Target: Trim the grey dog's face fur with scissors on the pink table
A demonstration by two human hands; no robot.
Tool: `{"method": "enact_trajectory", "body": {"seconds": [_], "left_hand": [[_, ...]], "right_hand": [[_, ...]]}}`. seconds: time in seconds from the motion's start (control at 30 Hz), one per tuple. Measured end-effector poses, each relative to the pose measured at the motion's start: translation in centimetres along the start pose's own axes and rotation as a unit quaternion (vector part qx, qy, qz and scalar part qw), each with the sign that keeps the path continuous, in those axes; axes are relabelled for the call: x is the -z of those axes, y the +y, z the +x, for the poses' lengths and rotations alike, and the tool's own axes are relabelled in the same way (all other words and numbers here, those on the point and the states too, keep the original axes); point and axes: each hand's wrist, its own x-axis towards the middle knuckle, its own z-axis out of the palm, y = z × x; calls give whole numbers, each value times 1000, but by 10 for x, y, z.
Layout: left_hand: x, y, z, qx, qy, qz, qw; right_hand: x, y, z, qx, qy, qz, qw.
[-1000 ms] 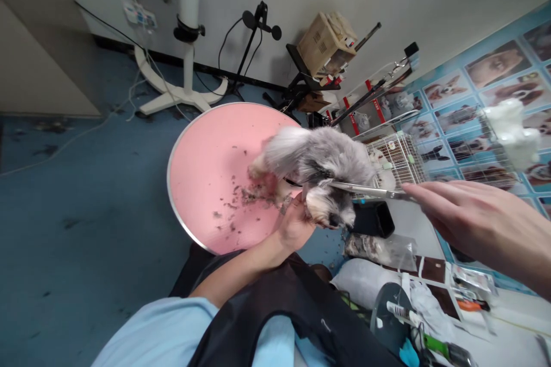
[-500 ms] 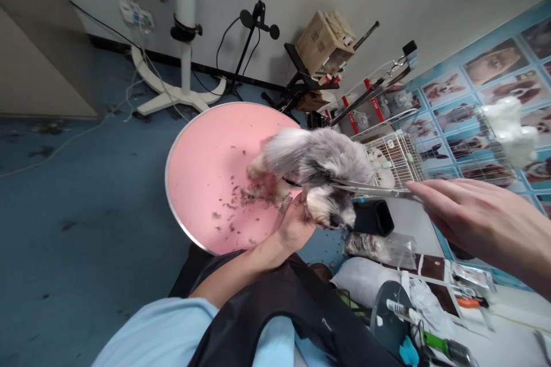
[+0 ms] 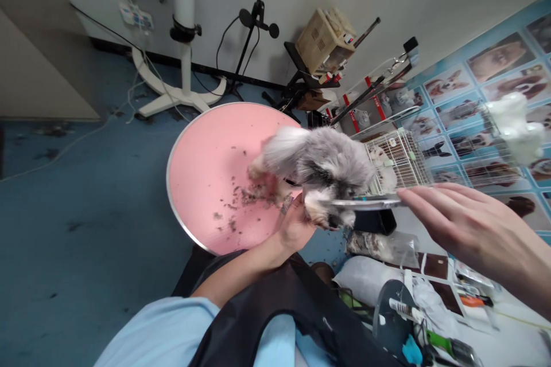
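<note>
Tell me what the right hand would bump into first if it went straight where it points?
The scissors in the right hand lead the way, so they would probably meet the grey-and-white dog first. They overlap it in the picture, but I can't tell whether they touch.

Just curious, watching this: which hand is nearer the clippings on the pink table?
Left. The left hand is close beside the clippings, at the dog's head; the right hand, holding scissors, is farther.

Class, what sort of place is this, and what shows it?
Probably a pet-grooming room: a grey dog is on a round pink table with hair clippings, and the right hand holds scissors.
</note>
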Motion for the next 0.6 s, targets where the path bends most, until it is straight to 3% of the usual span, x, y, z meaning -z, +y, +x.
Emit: {"method": "enact_trajectory", "body": {"seconds": [0.2,0.6], "left_hand": [[-1,-1,2,-17,2,-2,1000],[10,-5,4,-10,0,13,1000]], "right_hand": [[8,5,-2,19,35,-84,996],[-6,11,5,12,18,-82,996]]}}
